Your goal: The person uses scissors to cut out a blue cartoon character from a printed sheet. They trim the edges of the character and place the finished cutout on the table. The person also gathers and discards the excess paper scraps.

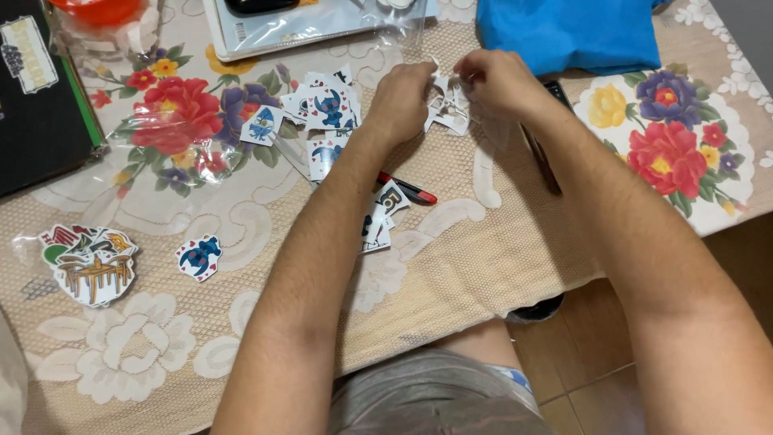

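Left hand (pixel 400 98) and right hand (pixel 498 80) both pinch a white sticker sheet (pixel 448 109) above the surface (pixel 483 258), raised for finger access, beside loose stickers (pixel 326 109) and a red pen (pixel 411 190).

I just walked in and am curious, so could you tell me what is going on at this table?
A person sits at a table covered with a floral lace cloth. The left hand and right hand together pinch a white cut-out sticker scrap above the cloth. More stickers with a blue cartoon figure lie spread beside the left hand, a red and black pen lies under the left forearm, and a large sticker lies apart.
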